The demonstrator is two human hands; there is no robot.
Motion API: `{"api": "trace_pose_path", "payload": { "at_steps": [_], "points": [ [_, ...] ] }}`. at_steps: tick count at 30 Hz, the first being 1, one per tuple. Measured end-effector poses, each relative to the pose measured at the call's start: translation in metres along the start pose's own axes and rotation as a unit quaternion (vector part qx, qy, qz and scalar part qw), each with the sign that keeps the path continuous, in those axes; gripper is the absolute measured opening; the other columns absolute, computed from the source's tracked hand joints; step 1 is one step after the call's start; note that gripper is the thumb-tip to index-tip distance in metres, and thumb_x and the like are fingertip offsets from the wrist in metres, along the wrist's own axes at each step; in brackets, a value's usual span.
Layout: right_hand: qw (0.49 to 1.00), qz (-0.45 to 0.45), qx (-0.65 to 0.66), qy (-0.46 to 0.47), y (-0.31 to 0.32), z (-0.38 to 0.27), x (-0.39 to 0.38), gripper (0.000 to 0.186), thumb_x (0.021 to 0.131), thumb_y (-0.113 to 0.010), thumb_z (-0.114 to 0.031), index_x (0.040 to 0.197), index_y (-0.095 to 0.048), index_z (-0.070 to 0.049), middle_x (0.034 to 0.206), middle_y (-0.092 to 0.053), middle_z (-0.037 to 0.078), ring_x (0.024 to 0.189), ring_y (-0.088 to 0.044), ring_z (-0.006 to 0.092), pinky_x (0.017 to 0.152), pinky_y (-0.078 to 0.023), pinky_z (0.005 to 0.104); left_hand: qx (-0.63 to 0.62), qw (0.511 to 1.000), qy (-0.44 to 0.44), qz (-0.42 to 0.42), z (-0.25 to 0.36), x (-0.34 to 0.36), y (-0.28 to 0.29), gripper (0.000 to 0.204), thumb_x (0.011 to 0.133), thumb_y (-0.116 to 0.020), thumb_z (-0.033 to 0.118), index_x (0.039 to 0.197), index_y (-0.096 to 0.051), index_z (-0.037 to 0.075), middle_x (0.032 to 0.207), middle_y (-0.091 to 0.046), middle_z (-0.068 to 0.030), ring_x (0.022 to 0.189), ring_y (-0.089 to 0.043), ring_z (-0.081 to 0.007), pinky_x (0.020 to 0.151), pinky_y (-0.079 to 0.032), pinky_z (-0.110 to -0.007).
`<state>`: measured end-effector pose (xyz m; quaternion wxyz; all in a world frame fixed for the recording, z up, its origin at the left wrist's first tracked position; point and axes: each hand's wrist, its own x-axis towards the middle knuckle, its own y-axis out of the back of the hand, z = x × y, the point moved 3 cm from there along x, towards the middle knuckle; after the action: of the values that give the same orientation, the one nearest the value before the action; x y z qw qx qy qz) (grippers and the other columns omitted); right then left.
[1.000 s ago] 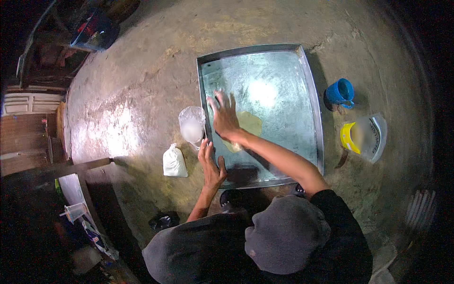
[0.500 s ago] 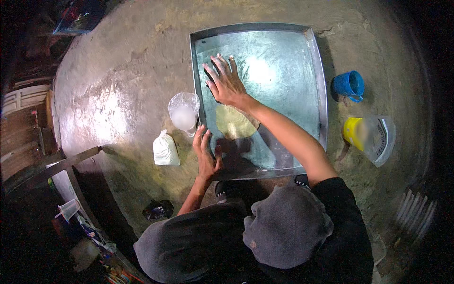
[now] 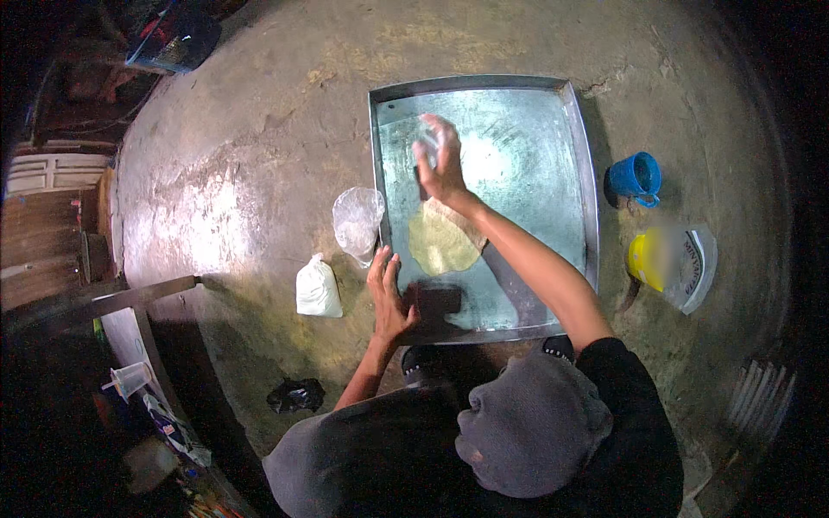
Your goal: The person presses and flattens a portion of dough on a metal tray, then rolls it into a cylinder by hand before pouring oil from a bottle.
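Observation:
A flat, pale yellow sheet of dough (image 3: 445,246) lies on the left part of a shallow metal tray (image 3: 544,285) on the floor. My right hand (image 3: 444,164) is above the tray just beyond the dough. Motion blurs its curved fingers, but the thumb stands apart from them and I see nothing held. At the tray's near left edge my left hand (image 3: 393,298) rests with its fingers stretched out and empty. Close to that hand stand a clear plastic bag (image 3: 357,223) with whitish contents and a filled white bag (image 3: 318,289).
Right of the tray are a blue mug (image 3: 636,179) and a yellow and clear plastic package (image 3: 669,263). A crumpled black plastic bag (image 3: 295,394) lies on the floor at the lower left. Farther left is a low wooden structure (image 3: 142,298) beside cluttered items.
My right hand has gone from spread flat over the tray to curved and blurred, nearer the tray's middle. My left hand stays at the tray's edge. The whole view has shifted slightly.

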<state>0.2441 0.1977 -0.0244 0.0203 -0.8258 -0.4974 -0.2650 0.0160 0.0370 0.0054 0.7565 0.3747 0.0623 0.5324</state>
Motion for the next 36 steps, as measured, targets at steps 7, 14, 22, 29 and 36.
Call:
{"api": "trace_pose_path", "payload": {
  "at_steps": [7, 14, 22, 29, 36],
  "points": [
    [0.915, -0.134, -0.374, 0.069, 0.021, 0.011, -0.043, 0.053, 0.100, -0.057, -0.021, 0.149, -0.044, -0.007, 0.153, -0.040, 0.021, 0.147, -0.033, 0.0406, 0.121, -0.019, 0.0645, 0.007, 1.000, 0.010, 0.001, -0.001, 0.000, -0.005, 0.072, 0.088, -0.065, 0.002, 0.154, -0.037, 0.005, 0.160, -0.034, -0.0235, 0.149, -0.031, -0.0443, 0.122, -0.025, -0.054],
    [0.914, -0.174, -0.332, 0.154, 0.021, 0.003, -0.040, 0.057, 0.092, -0.060, -0.016, 0.148, -0.048, -0.010, 0.147, -0.043, 0.020, 0.145, -0.035, 0.0396, 0.121, -0.021, 0.0669, 0.026, 1.000, -0.001, 0.002, -0.003, -0.006, -0.006, 0.067, 0.089, -0.064, 0.003, 0.152, -0.039, 0.004, 0.158, -0.036, -0.0239, 0.147, -0.032, -0.0458, 0.120, -0.025, -0.056],
    [0.892, -0.199, -0.369, 0.171, 0.016, 0.010, -0.032, 0.054, 0.098, -0.060, -0.026, 0.149, -0.047, -0.012, 0.150, -0.042, 0.020, 0.147, -0.034, 0.0399, 0.122, -0.018, 0.0661, 0.045, 0.999, -0.016, -0.019, -0.002, -0.004, -0.003, 0.059, 0.097, -0.059, 0.013, 0.152, -0.038, 0.003, 0.159, -0.035, -0.0251, 0.149, -0.030, -0.0452, 0.121, -0.026, -0.056],
    [0.965, -0.035, -0.260, 0.034, 0.042, 0.017, 0.004, 0.045, 0.105, -0.051, -0.029, 0.146, -0.048, -0.009, 0.149, -0.044, 0.023, 0.146, -0.035, 0.0425, 0.121, -0.021, 0.0629, -0.005, 1.000, 0.007, 0.006, -0.005, -0.002, -0.010, 0.066, 0.094, -0.064, 0.009, 0.154, -0.036, 0.003, 0.159, -0.035, -0.0236, 0.149, -0.031, -0.0443, 0.121, -0.024, -0.055],
    [0.889, -0.108, -0.439, 0.070, 0.029, 0.027, -0.032, 0.050, 0.103, -0.054, -0.024, 0.149, -0.046, -0.009, 0.149, -0.042, 0.023, 0.146, -0.032, 0.0443, 0.120, -0.022, 0.0652, -0.007, 1.000, 0.012, -0.002, -0.004, -0.007, -0.010, 0.062, 0.096, -0.061, 0.009, 0.153, -0.036, 0.003, 0.160, -0.034, -0.0243, 0.150, -0.030, -0.0444, 0.122, -0.023, -0.055]
  ]
}}
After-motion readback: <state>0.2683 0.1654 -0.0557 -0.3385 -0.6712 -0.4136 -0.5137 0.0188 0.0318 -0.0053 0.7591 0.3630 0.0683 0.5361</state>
